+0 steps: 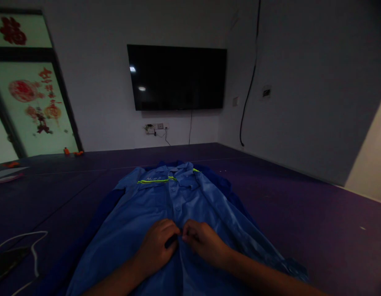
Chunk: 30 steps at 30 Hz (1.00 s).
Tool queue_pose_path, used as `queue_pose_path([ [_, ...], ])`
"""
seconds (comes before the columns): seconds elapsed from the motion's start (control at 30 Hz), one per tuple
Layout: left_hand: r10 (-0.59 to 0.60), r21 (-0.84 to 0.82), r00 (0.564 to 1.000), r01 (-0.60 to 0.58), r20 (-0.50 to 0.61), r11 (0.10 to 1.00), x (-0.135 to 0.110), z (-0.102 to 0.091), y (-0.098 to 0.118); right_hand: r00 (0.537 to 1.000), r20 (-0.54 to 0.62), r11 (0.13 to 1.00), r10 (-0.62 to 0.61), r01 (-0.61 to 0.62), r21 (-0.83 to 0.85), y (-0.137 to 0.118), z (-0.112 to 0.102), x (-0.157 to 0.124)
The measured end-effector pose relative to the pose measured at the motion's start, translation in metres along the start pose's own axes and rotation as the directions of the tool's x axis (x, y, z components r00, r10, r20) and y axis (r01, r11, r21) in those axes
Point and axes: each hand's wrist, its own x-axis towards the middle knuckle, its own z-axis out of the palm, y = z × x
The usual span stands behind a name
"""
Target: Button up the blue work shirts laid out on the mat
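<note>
A blue work jacket [141, 222] lies spread out on the purple floor, collar away from me. Yellow-green stripes cross its chest, and darker blue sleeves spread to both sides. Down its middle runs the front placket [177, 207], with buttons showing above my hands. My left hand [159, 242] pinches the placket edge from the left, thumb and fingers bent. Close beside it, my right hand [203, 240] is closed, its curled fingertips at the same placket from the right. Whatever small part sits between the fingertips, perhaps a button, is hidden.
At the lower left a white cable [34, 250] lies near a dark flat object [8, 263]. Small orange things [67, 151] rest by the glass door. A television [178, 78] hangs on the far wall, and a black cord [250, 86] dangles at the right.
</note>
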Motion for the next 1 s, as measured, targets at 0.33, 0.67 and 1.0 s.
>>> queue_pose_path([
  [0.33,-0.005,0.005,1.0,0.005,-0.012,1.0,-0.0012,0.0025,0.0013,1.0,-0.018,0.999,-0.007,0.007,-0.032,-0.0017,-0.0003,-0.0005],
  [0.67,-0.053,0.016,0.999,0.053,0.003,0.998,-0.0013,0.0025,0.0035,0.999,-0.025,0.996,0.024,-0.026,-0.085,-0.0007,0.0011,0.0005],
  [1.0,-0.103,0.009,0.995,0.103,-0.002,0.995,-0.0016,0.0036,0.0037,0.993,-0.112,0.986,0.022,-0.04,-0.162,-0.0064,-0.0019,-0.0023],
])
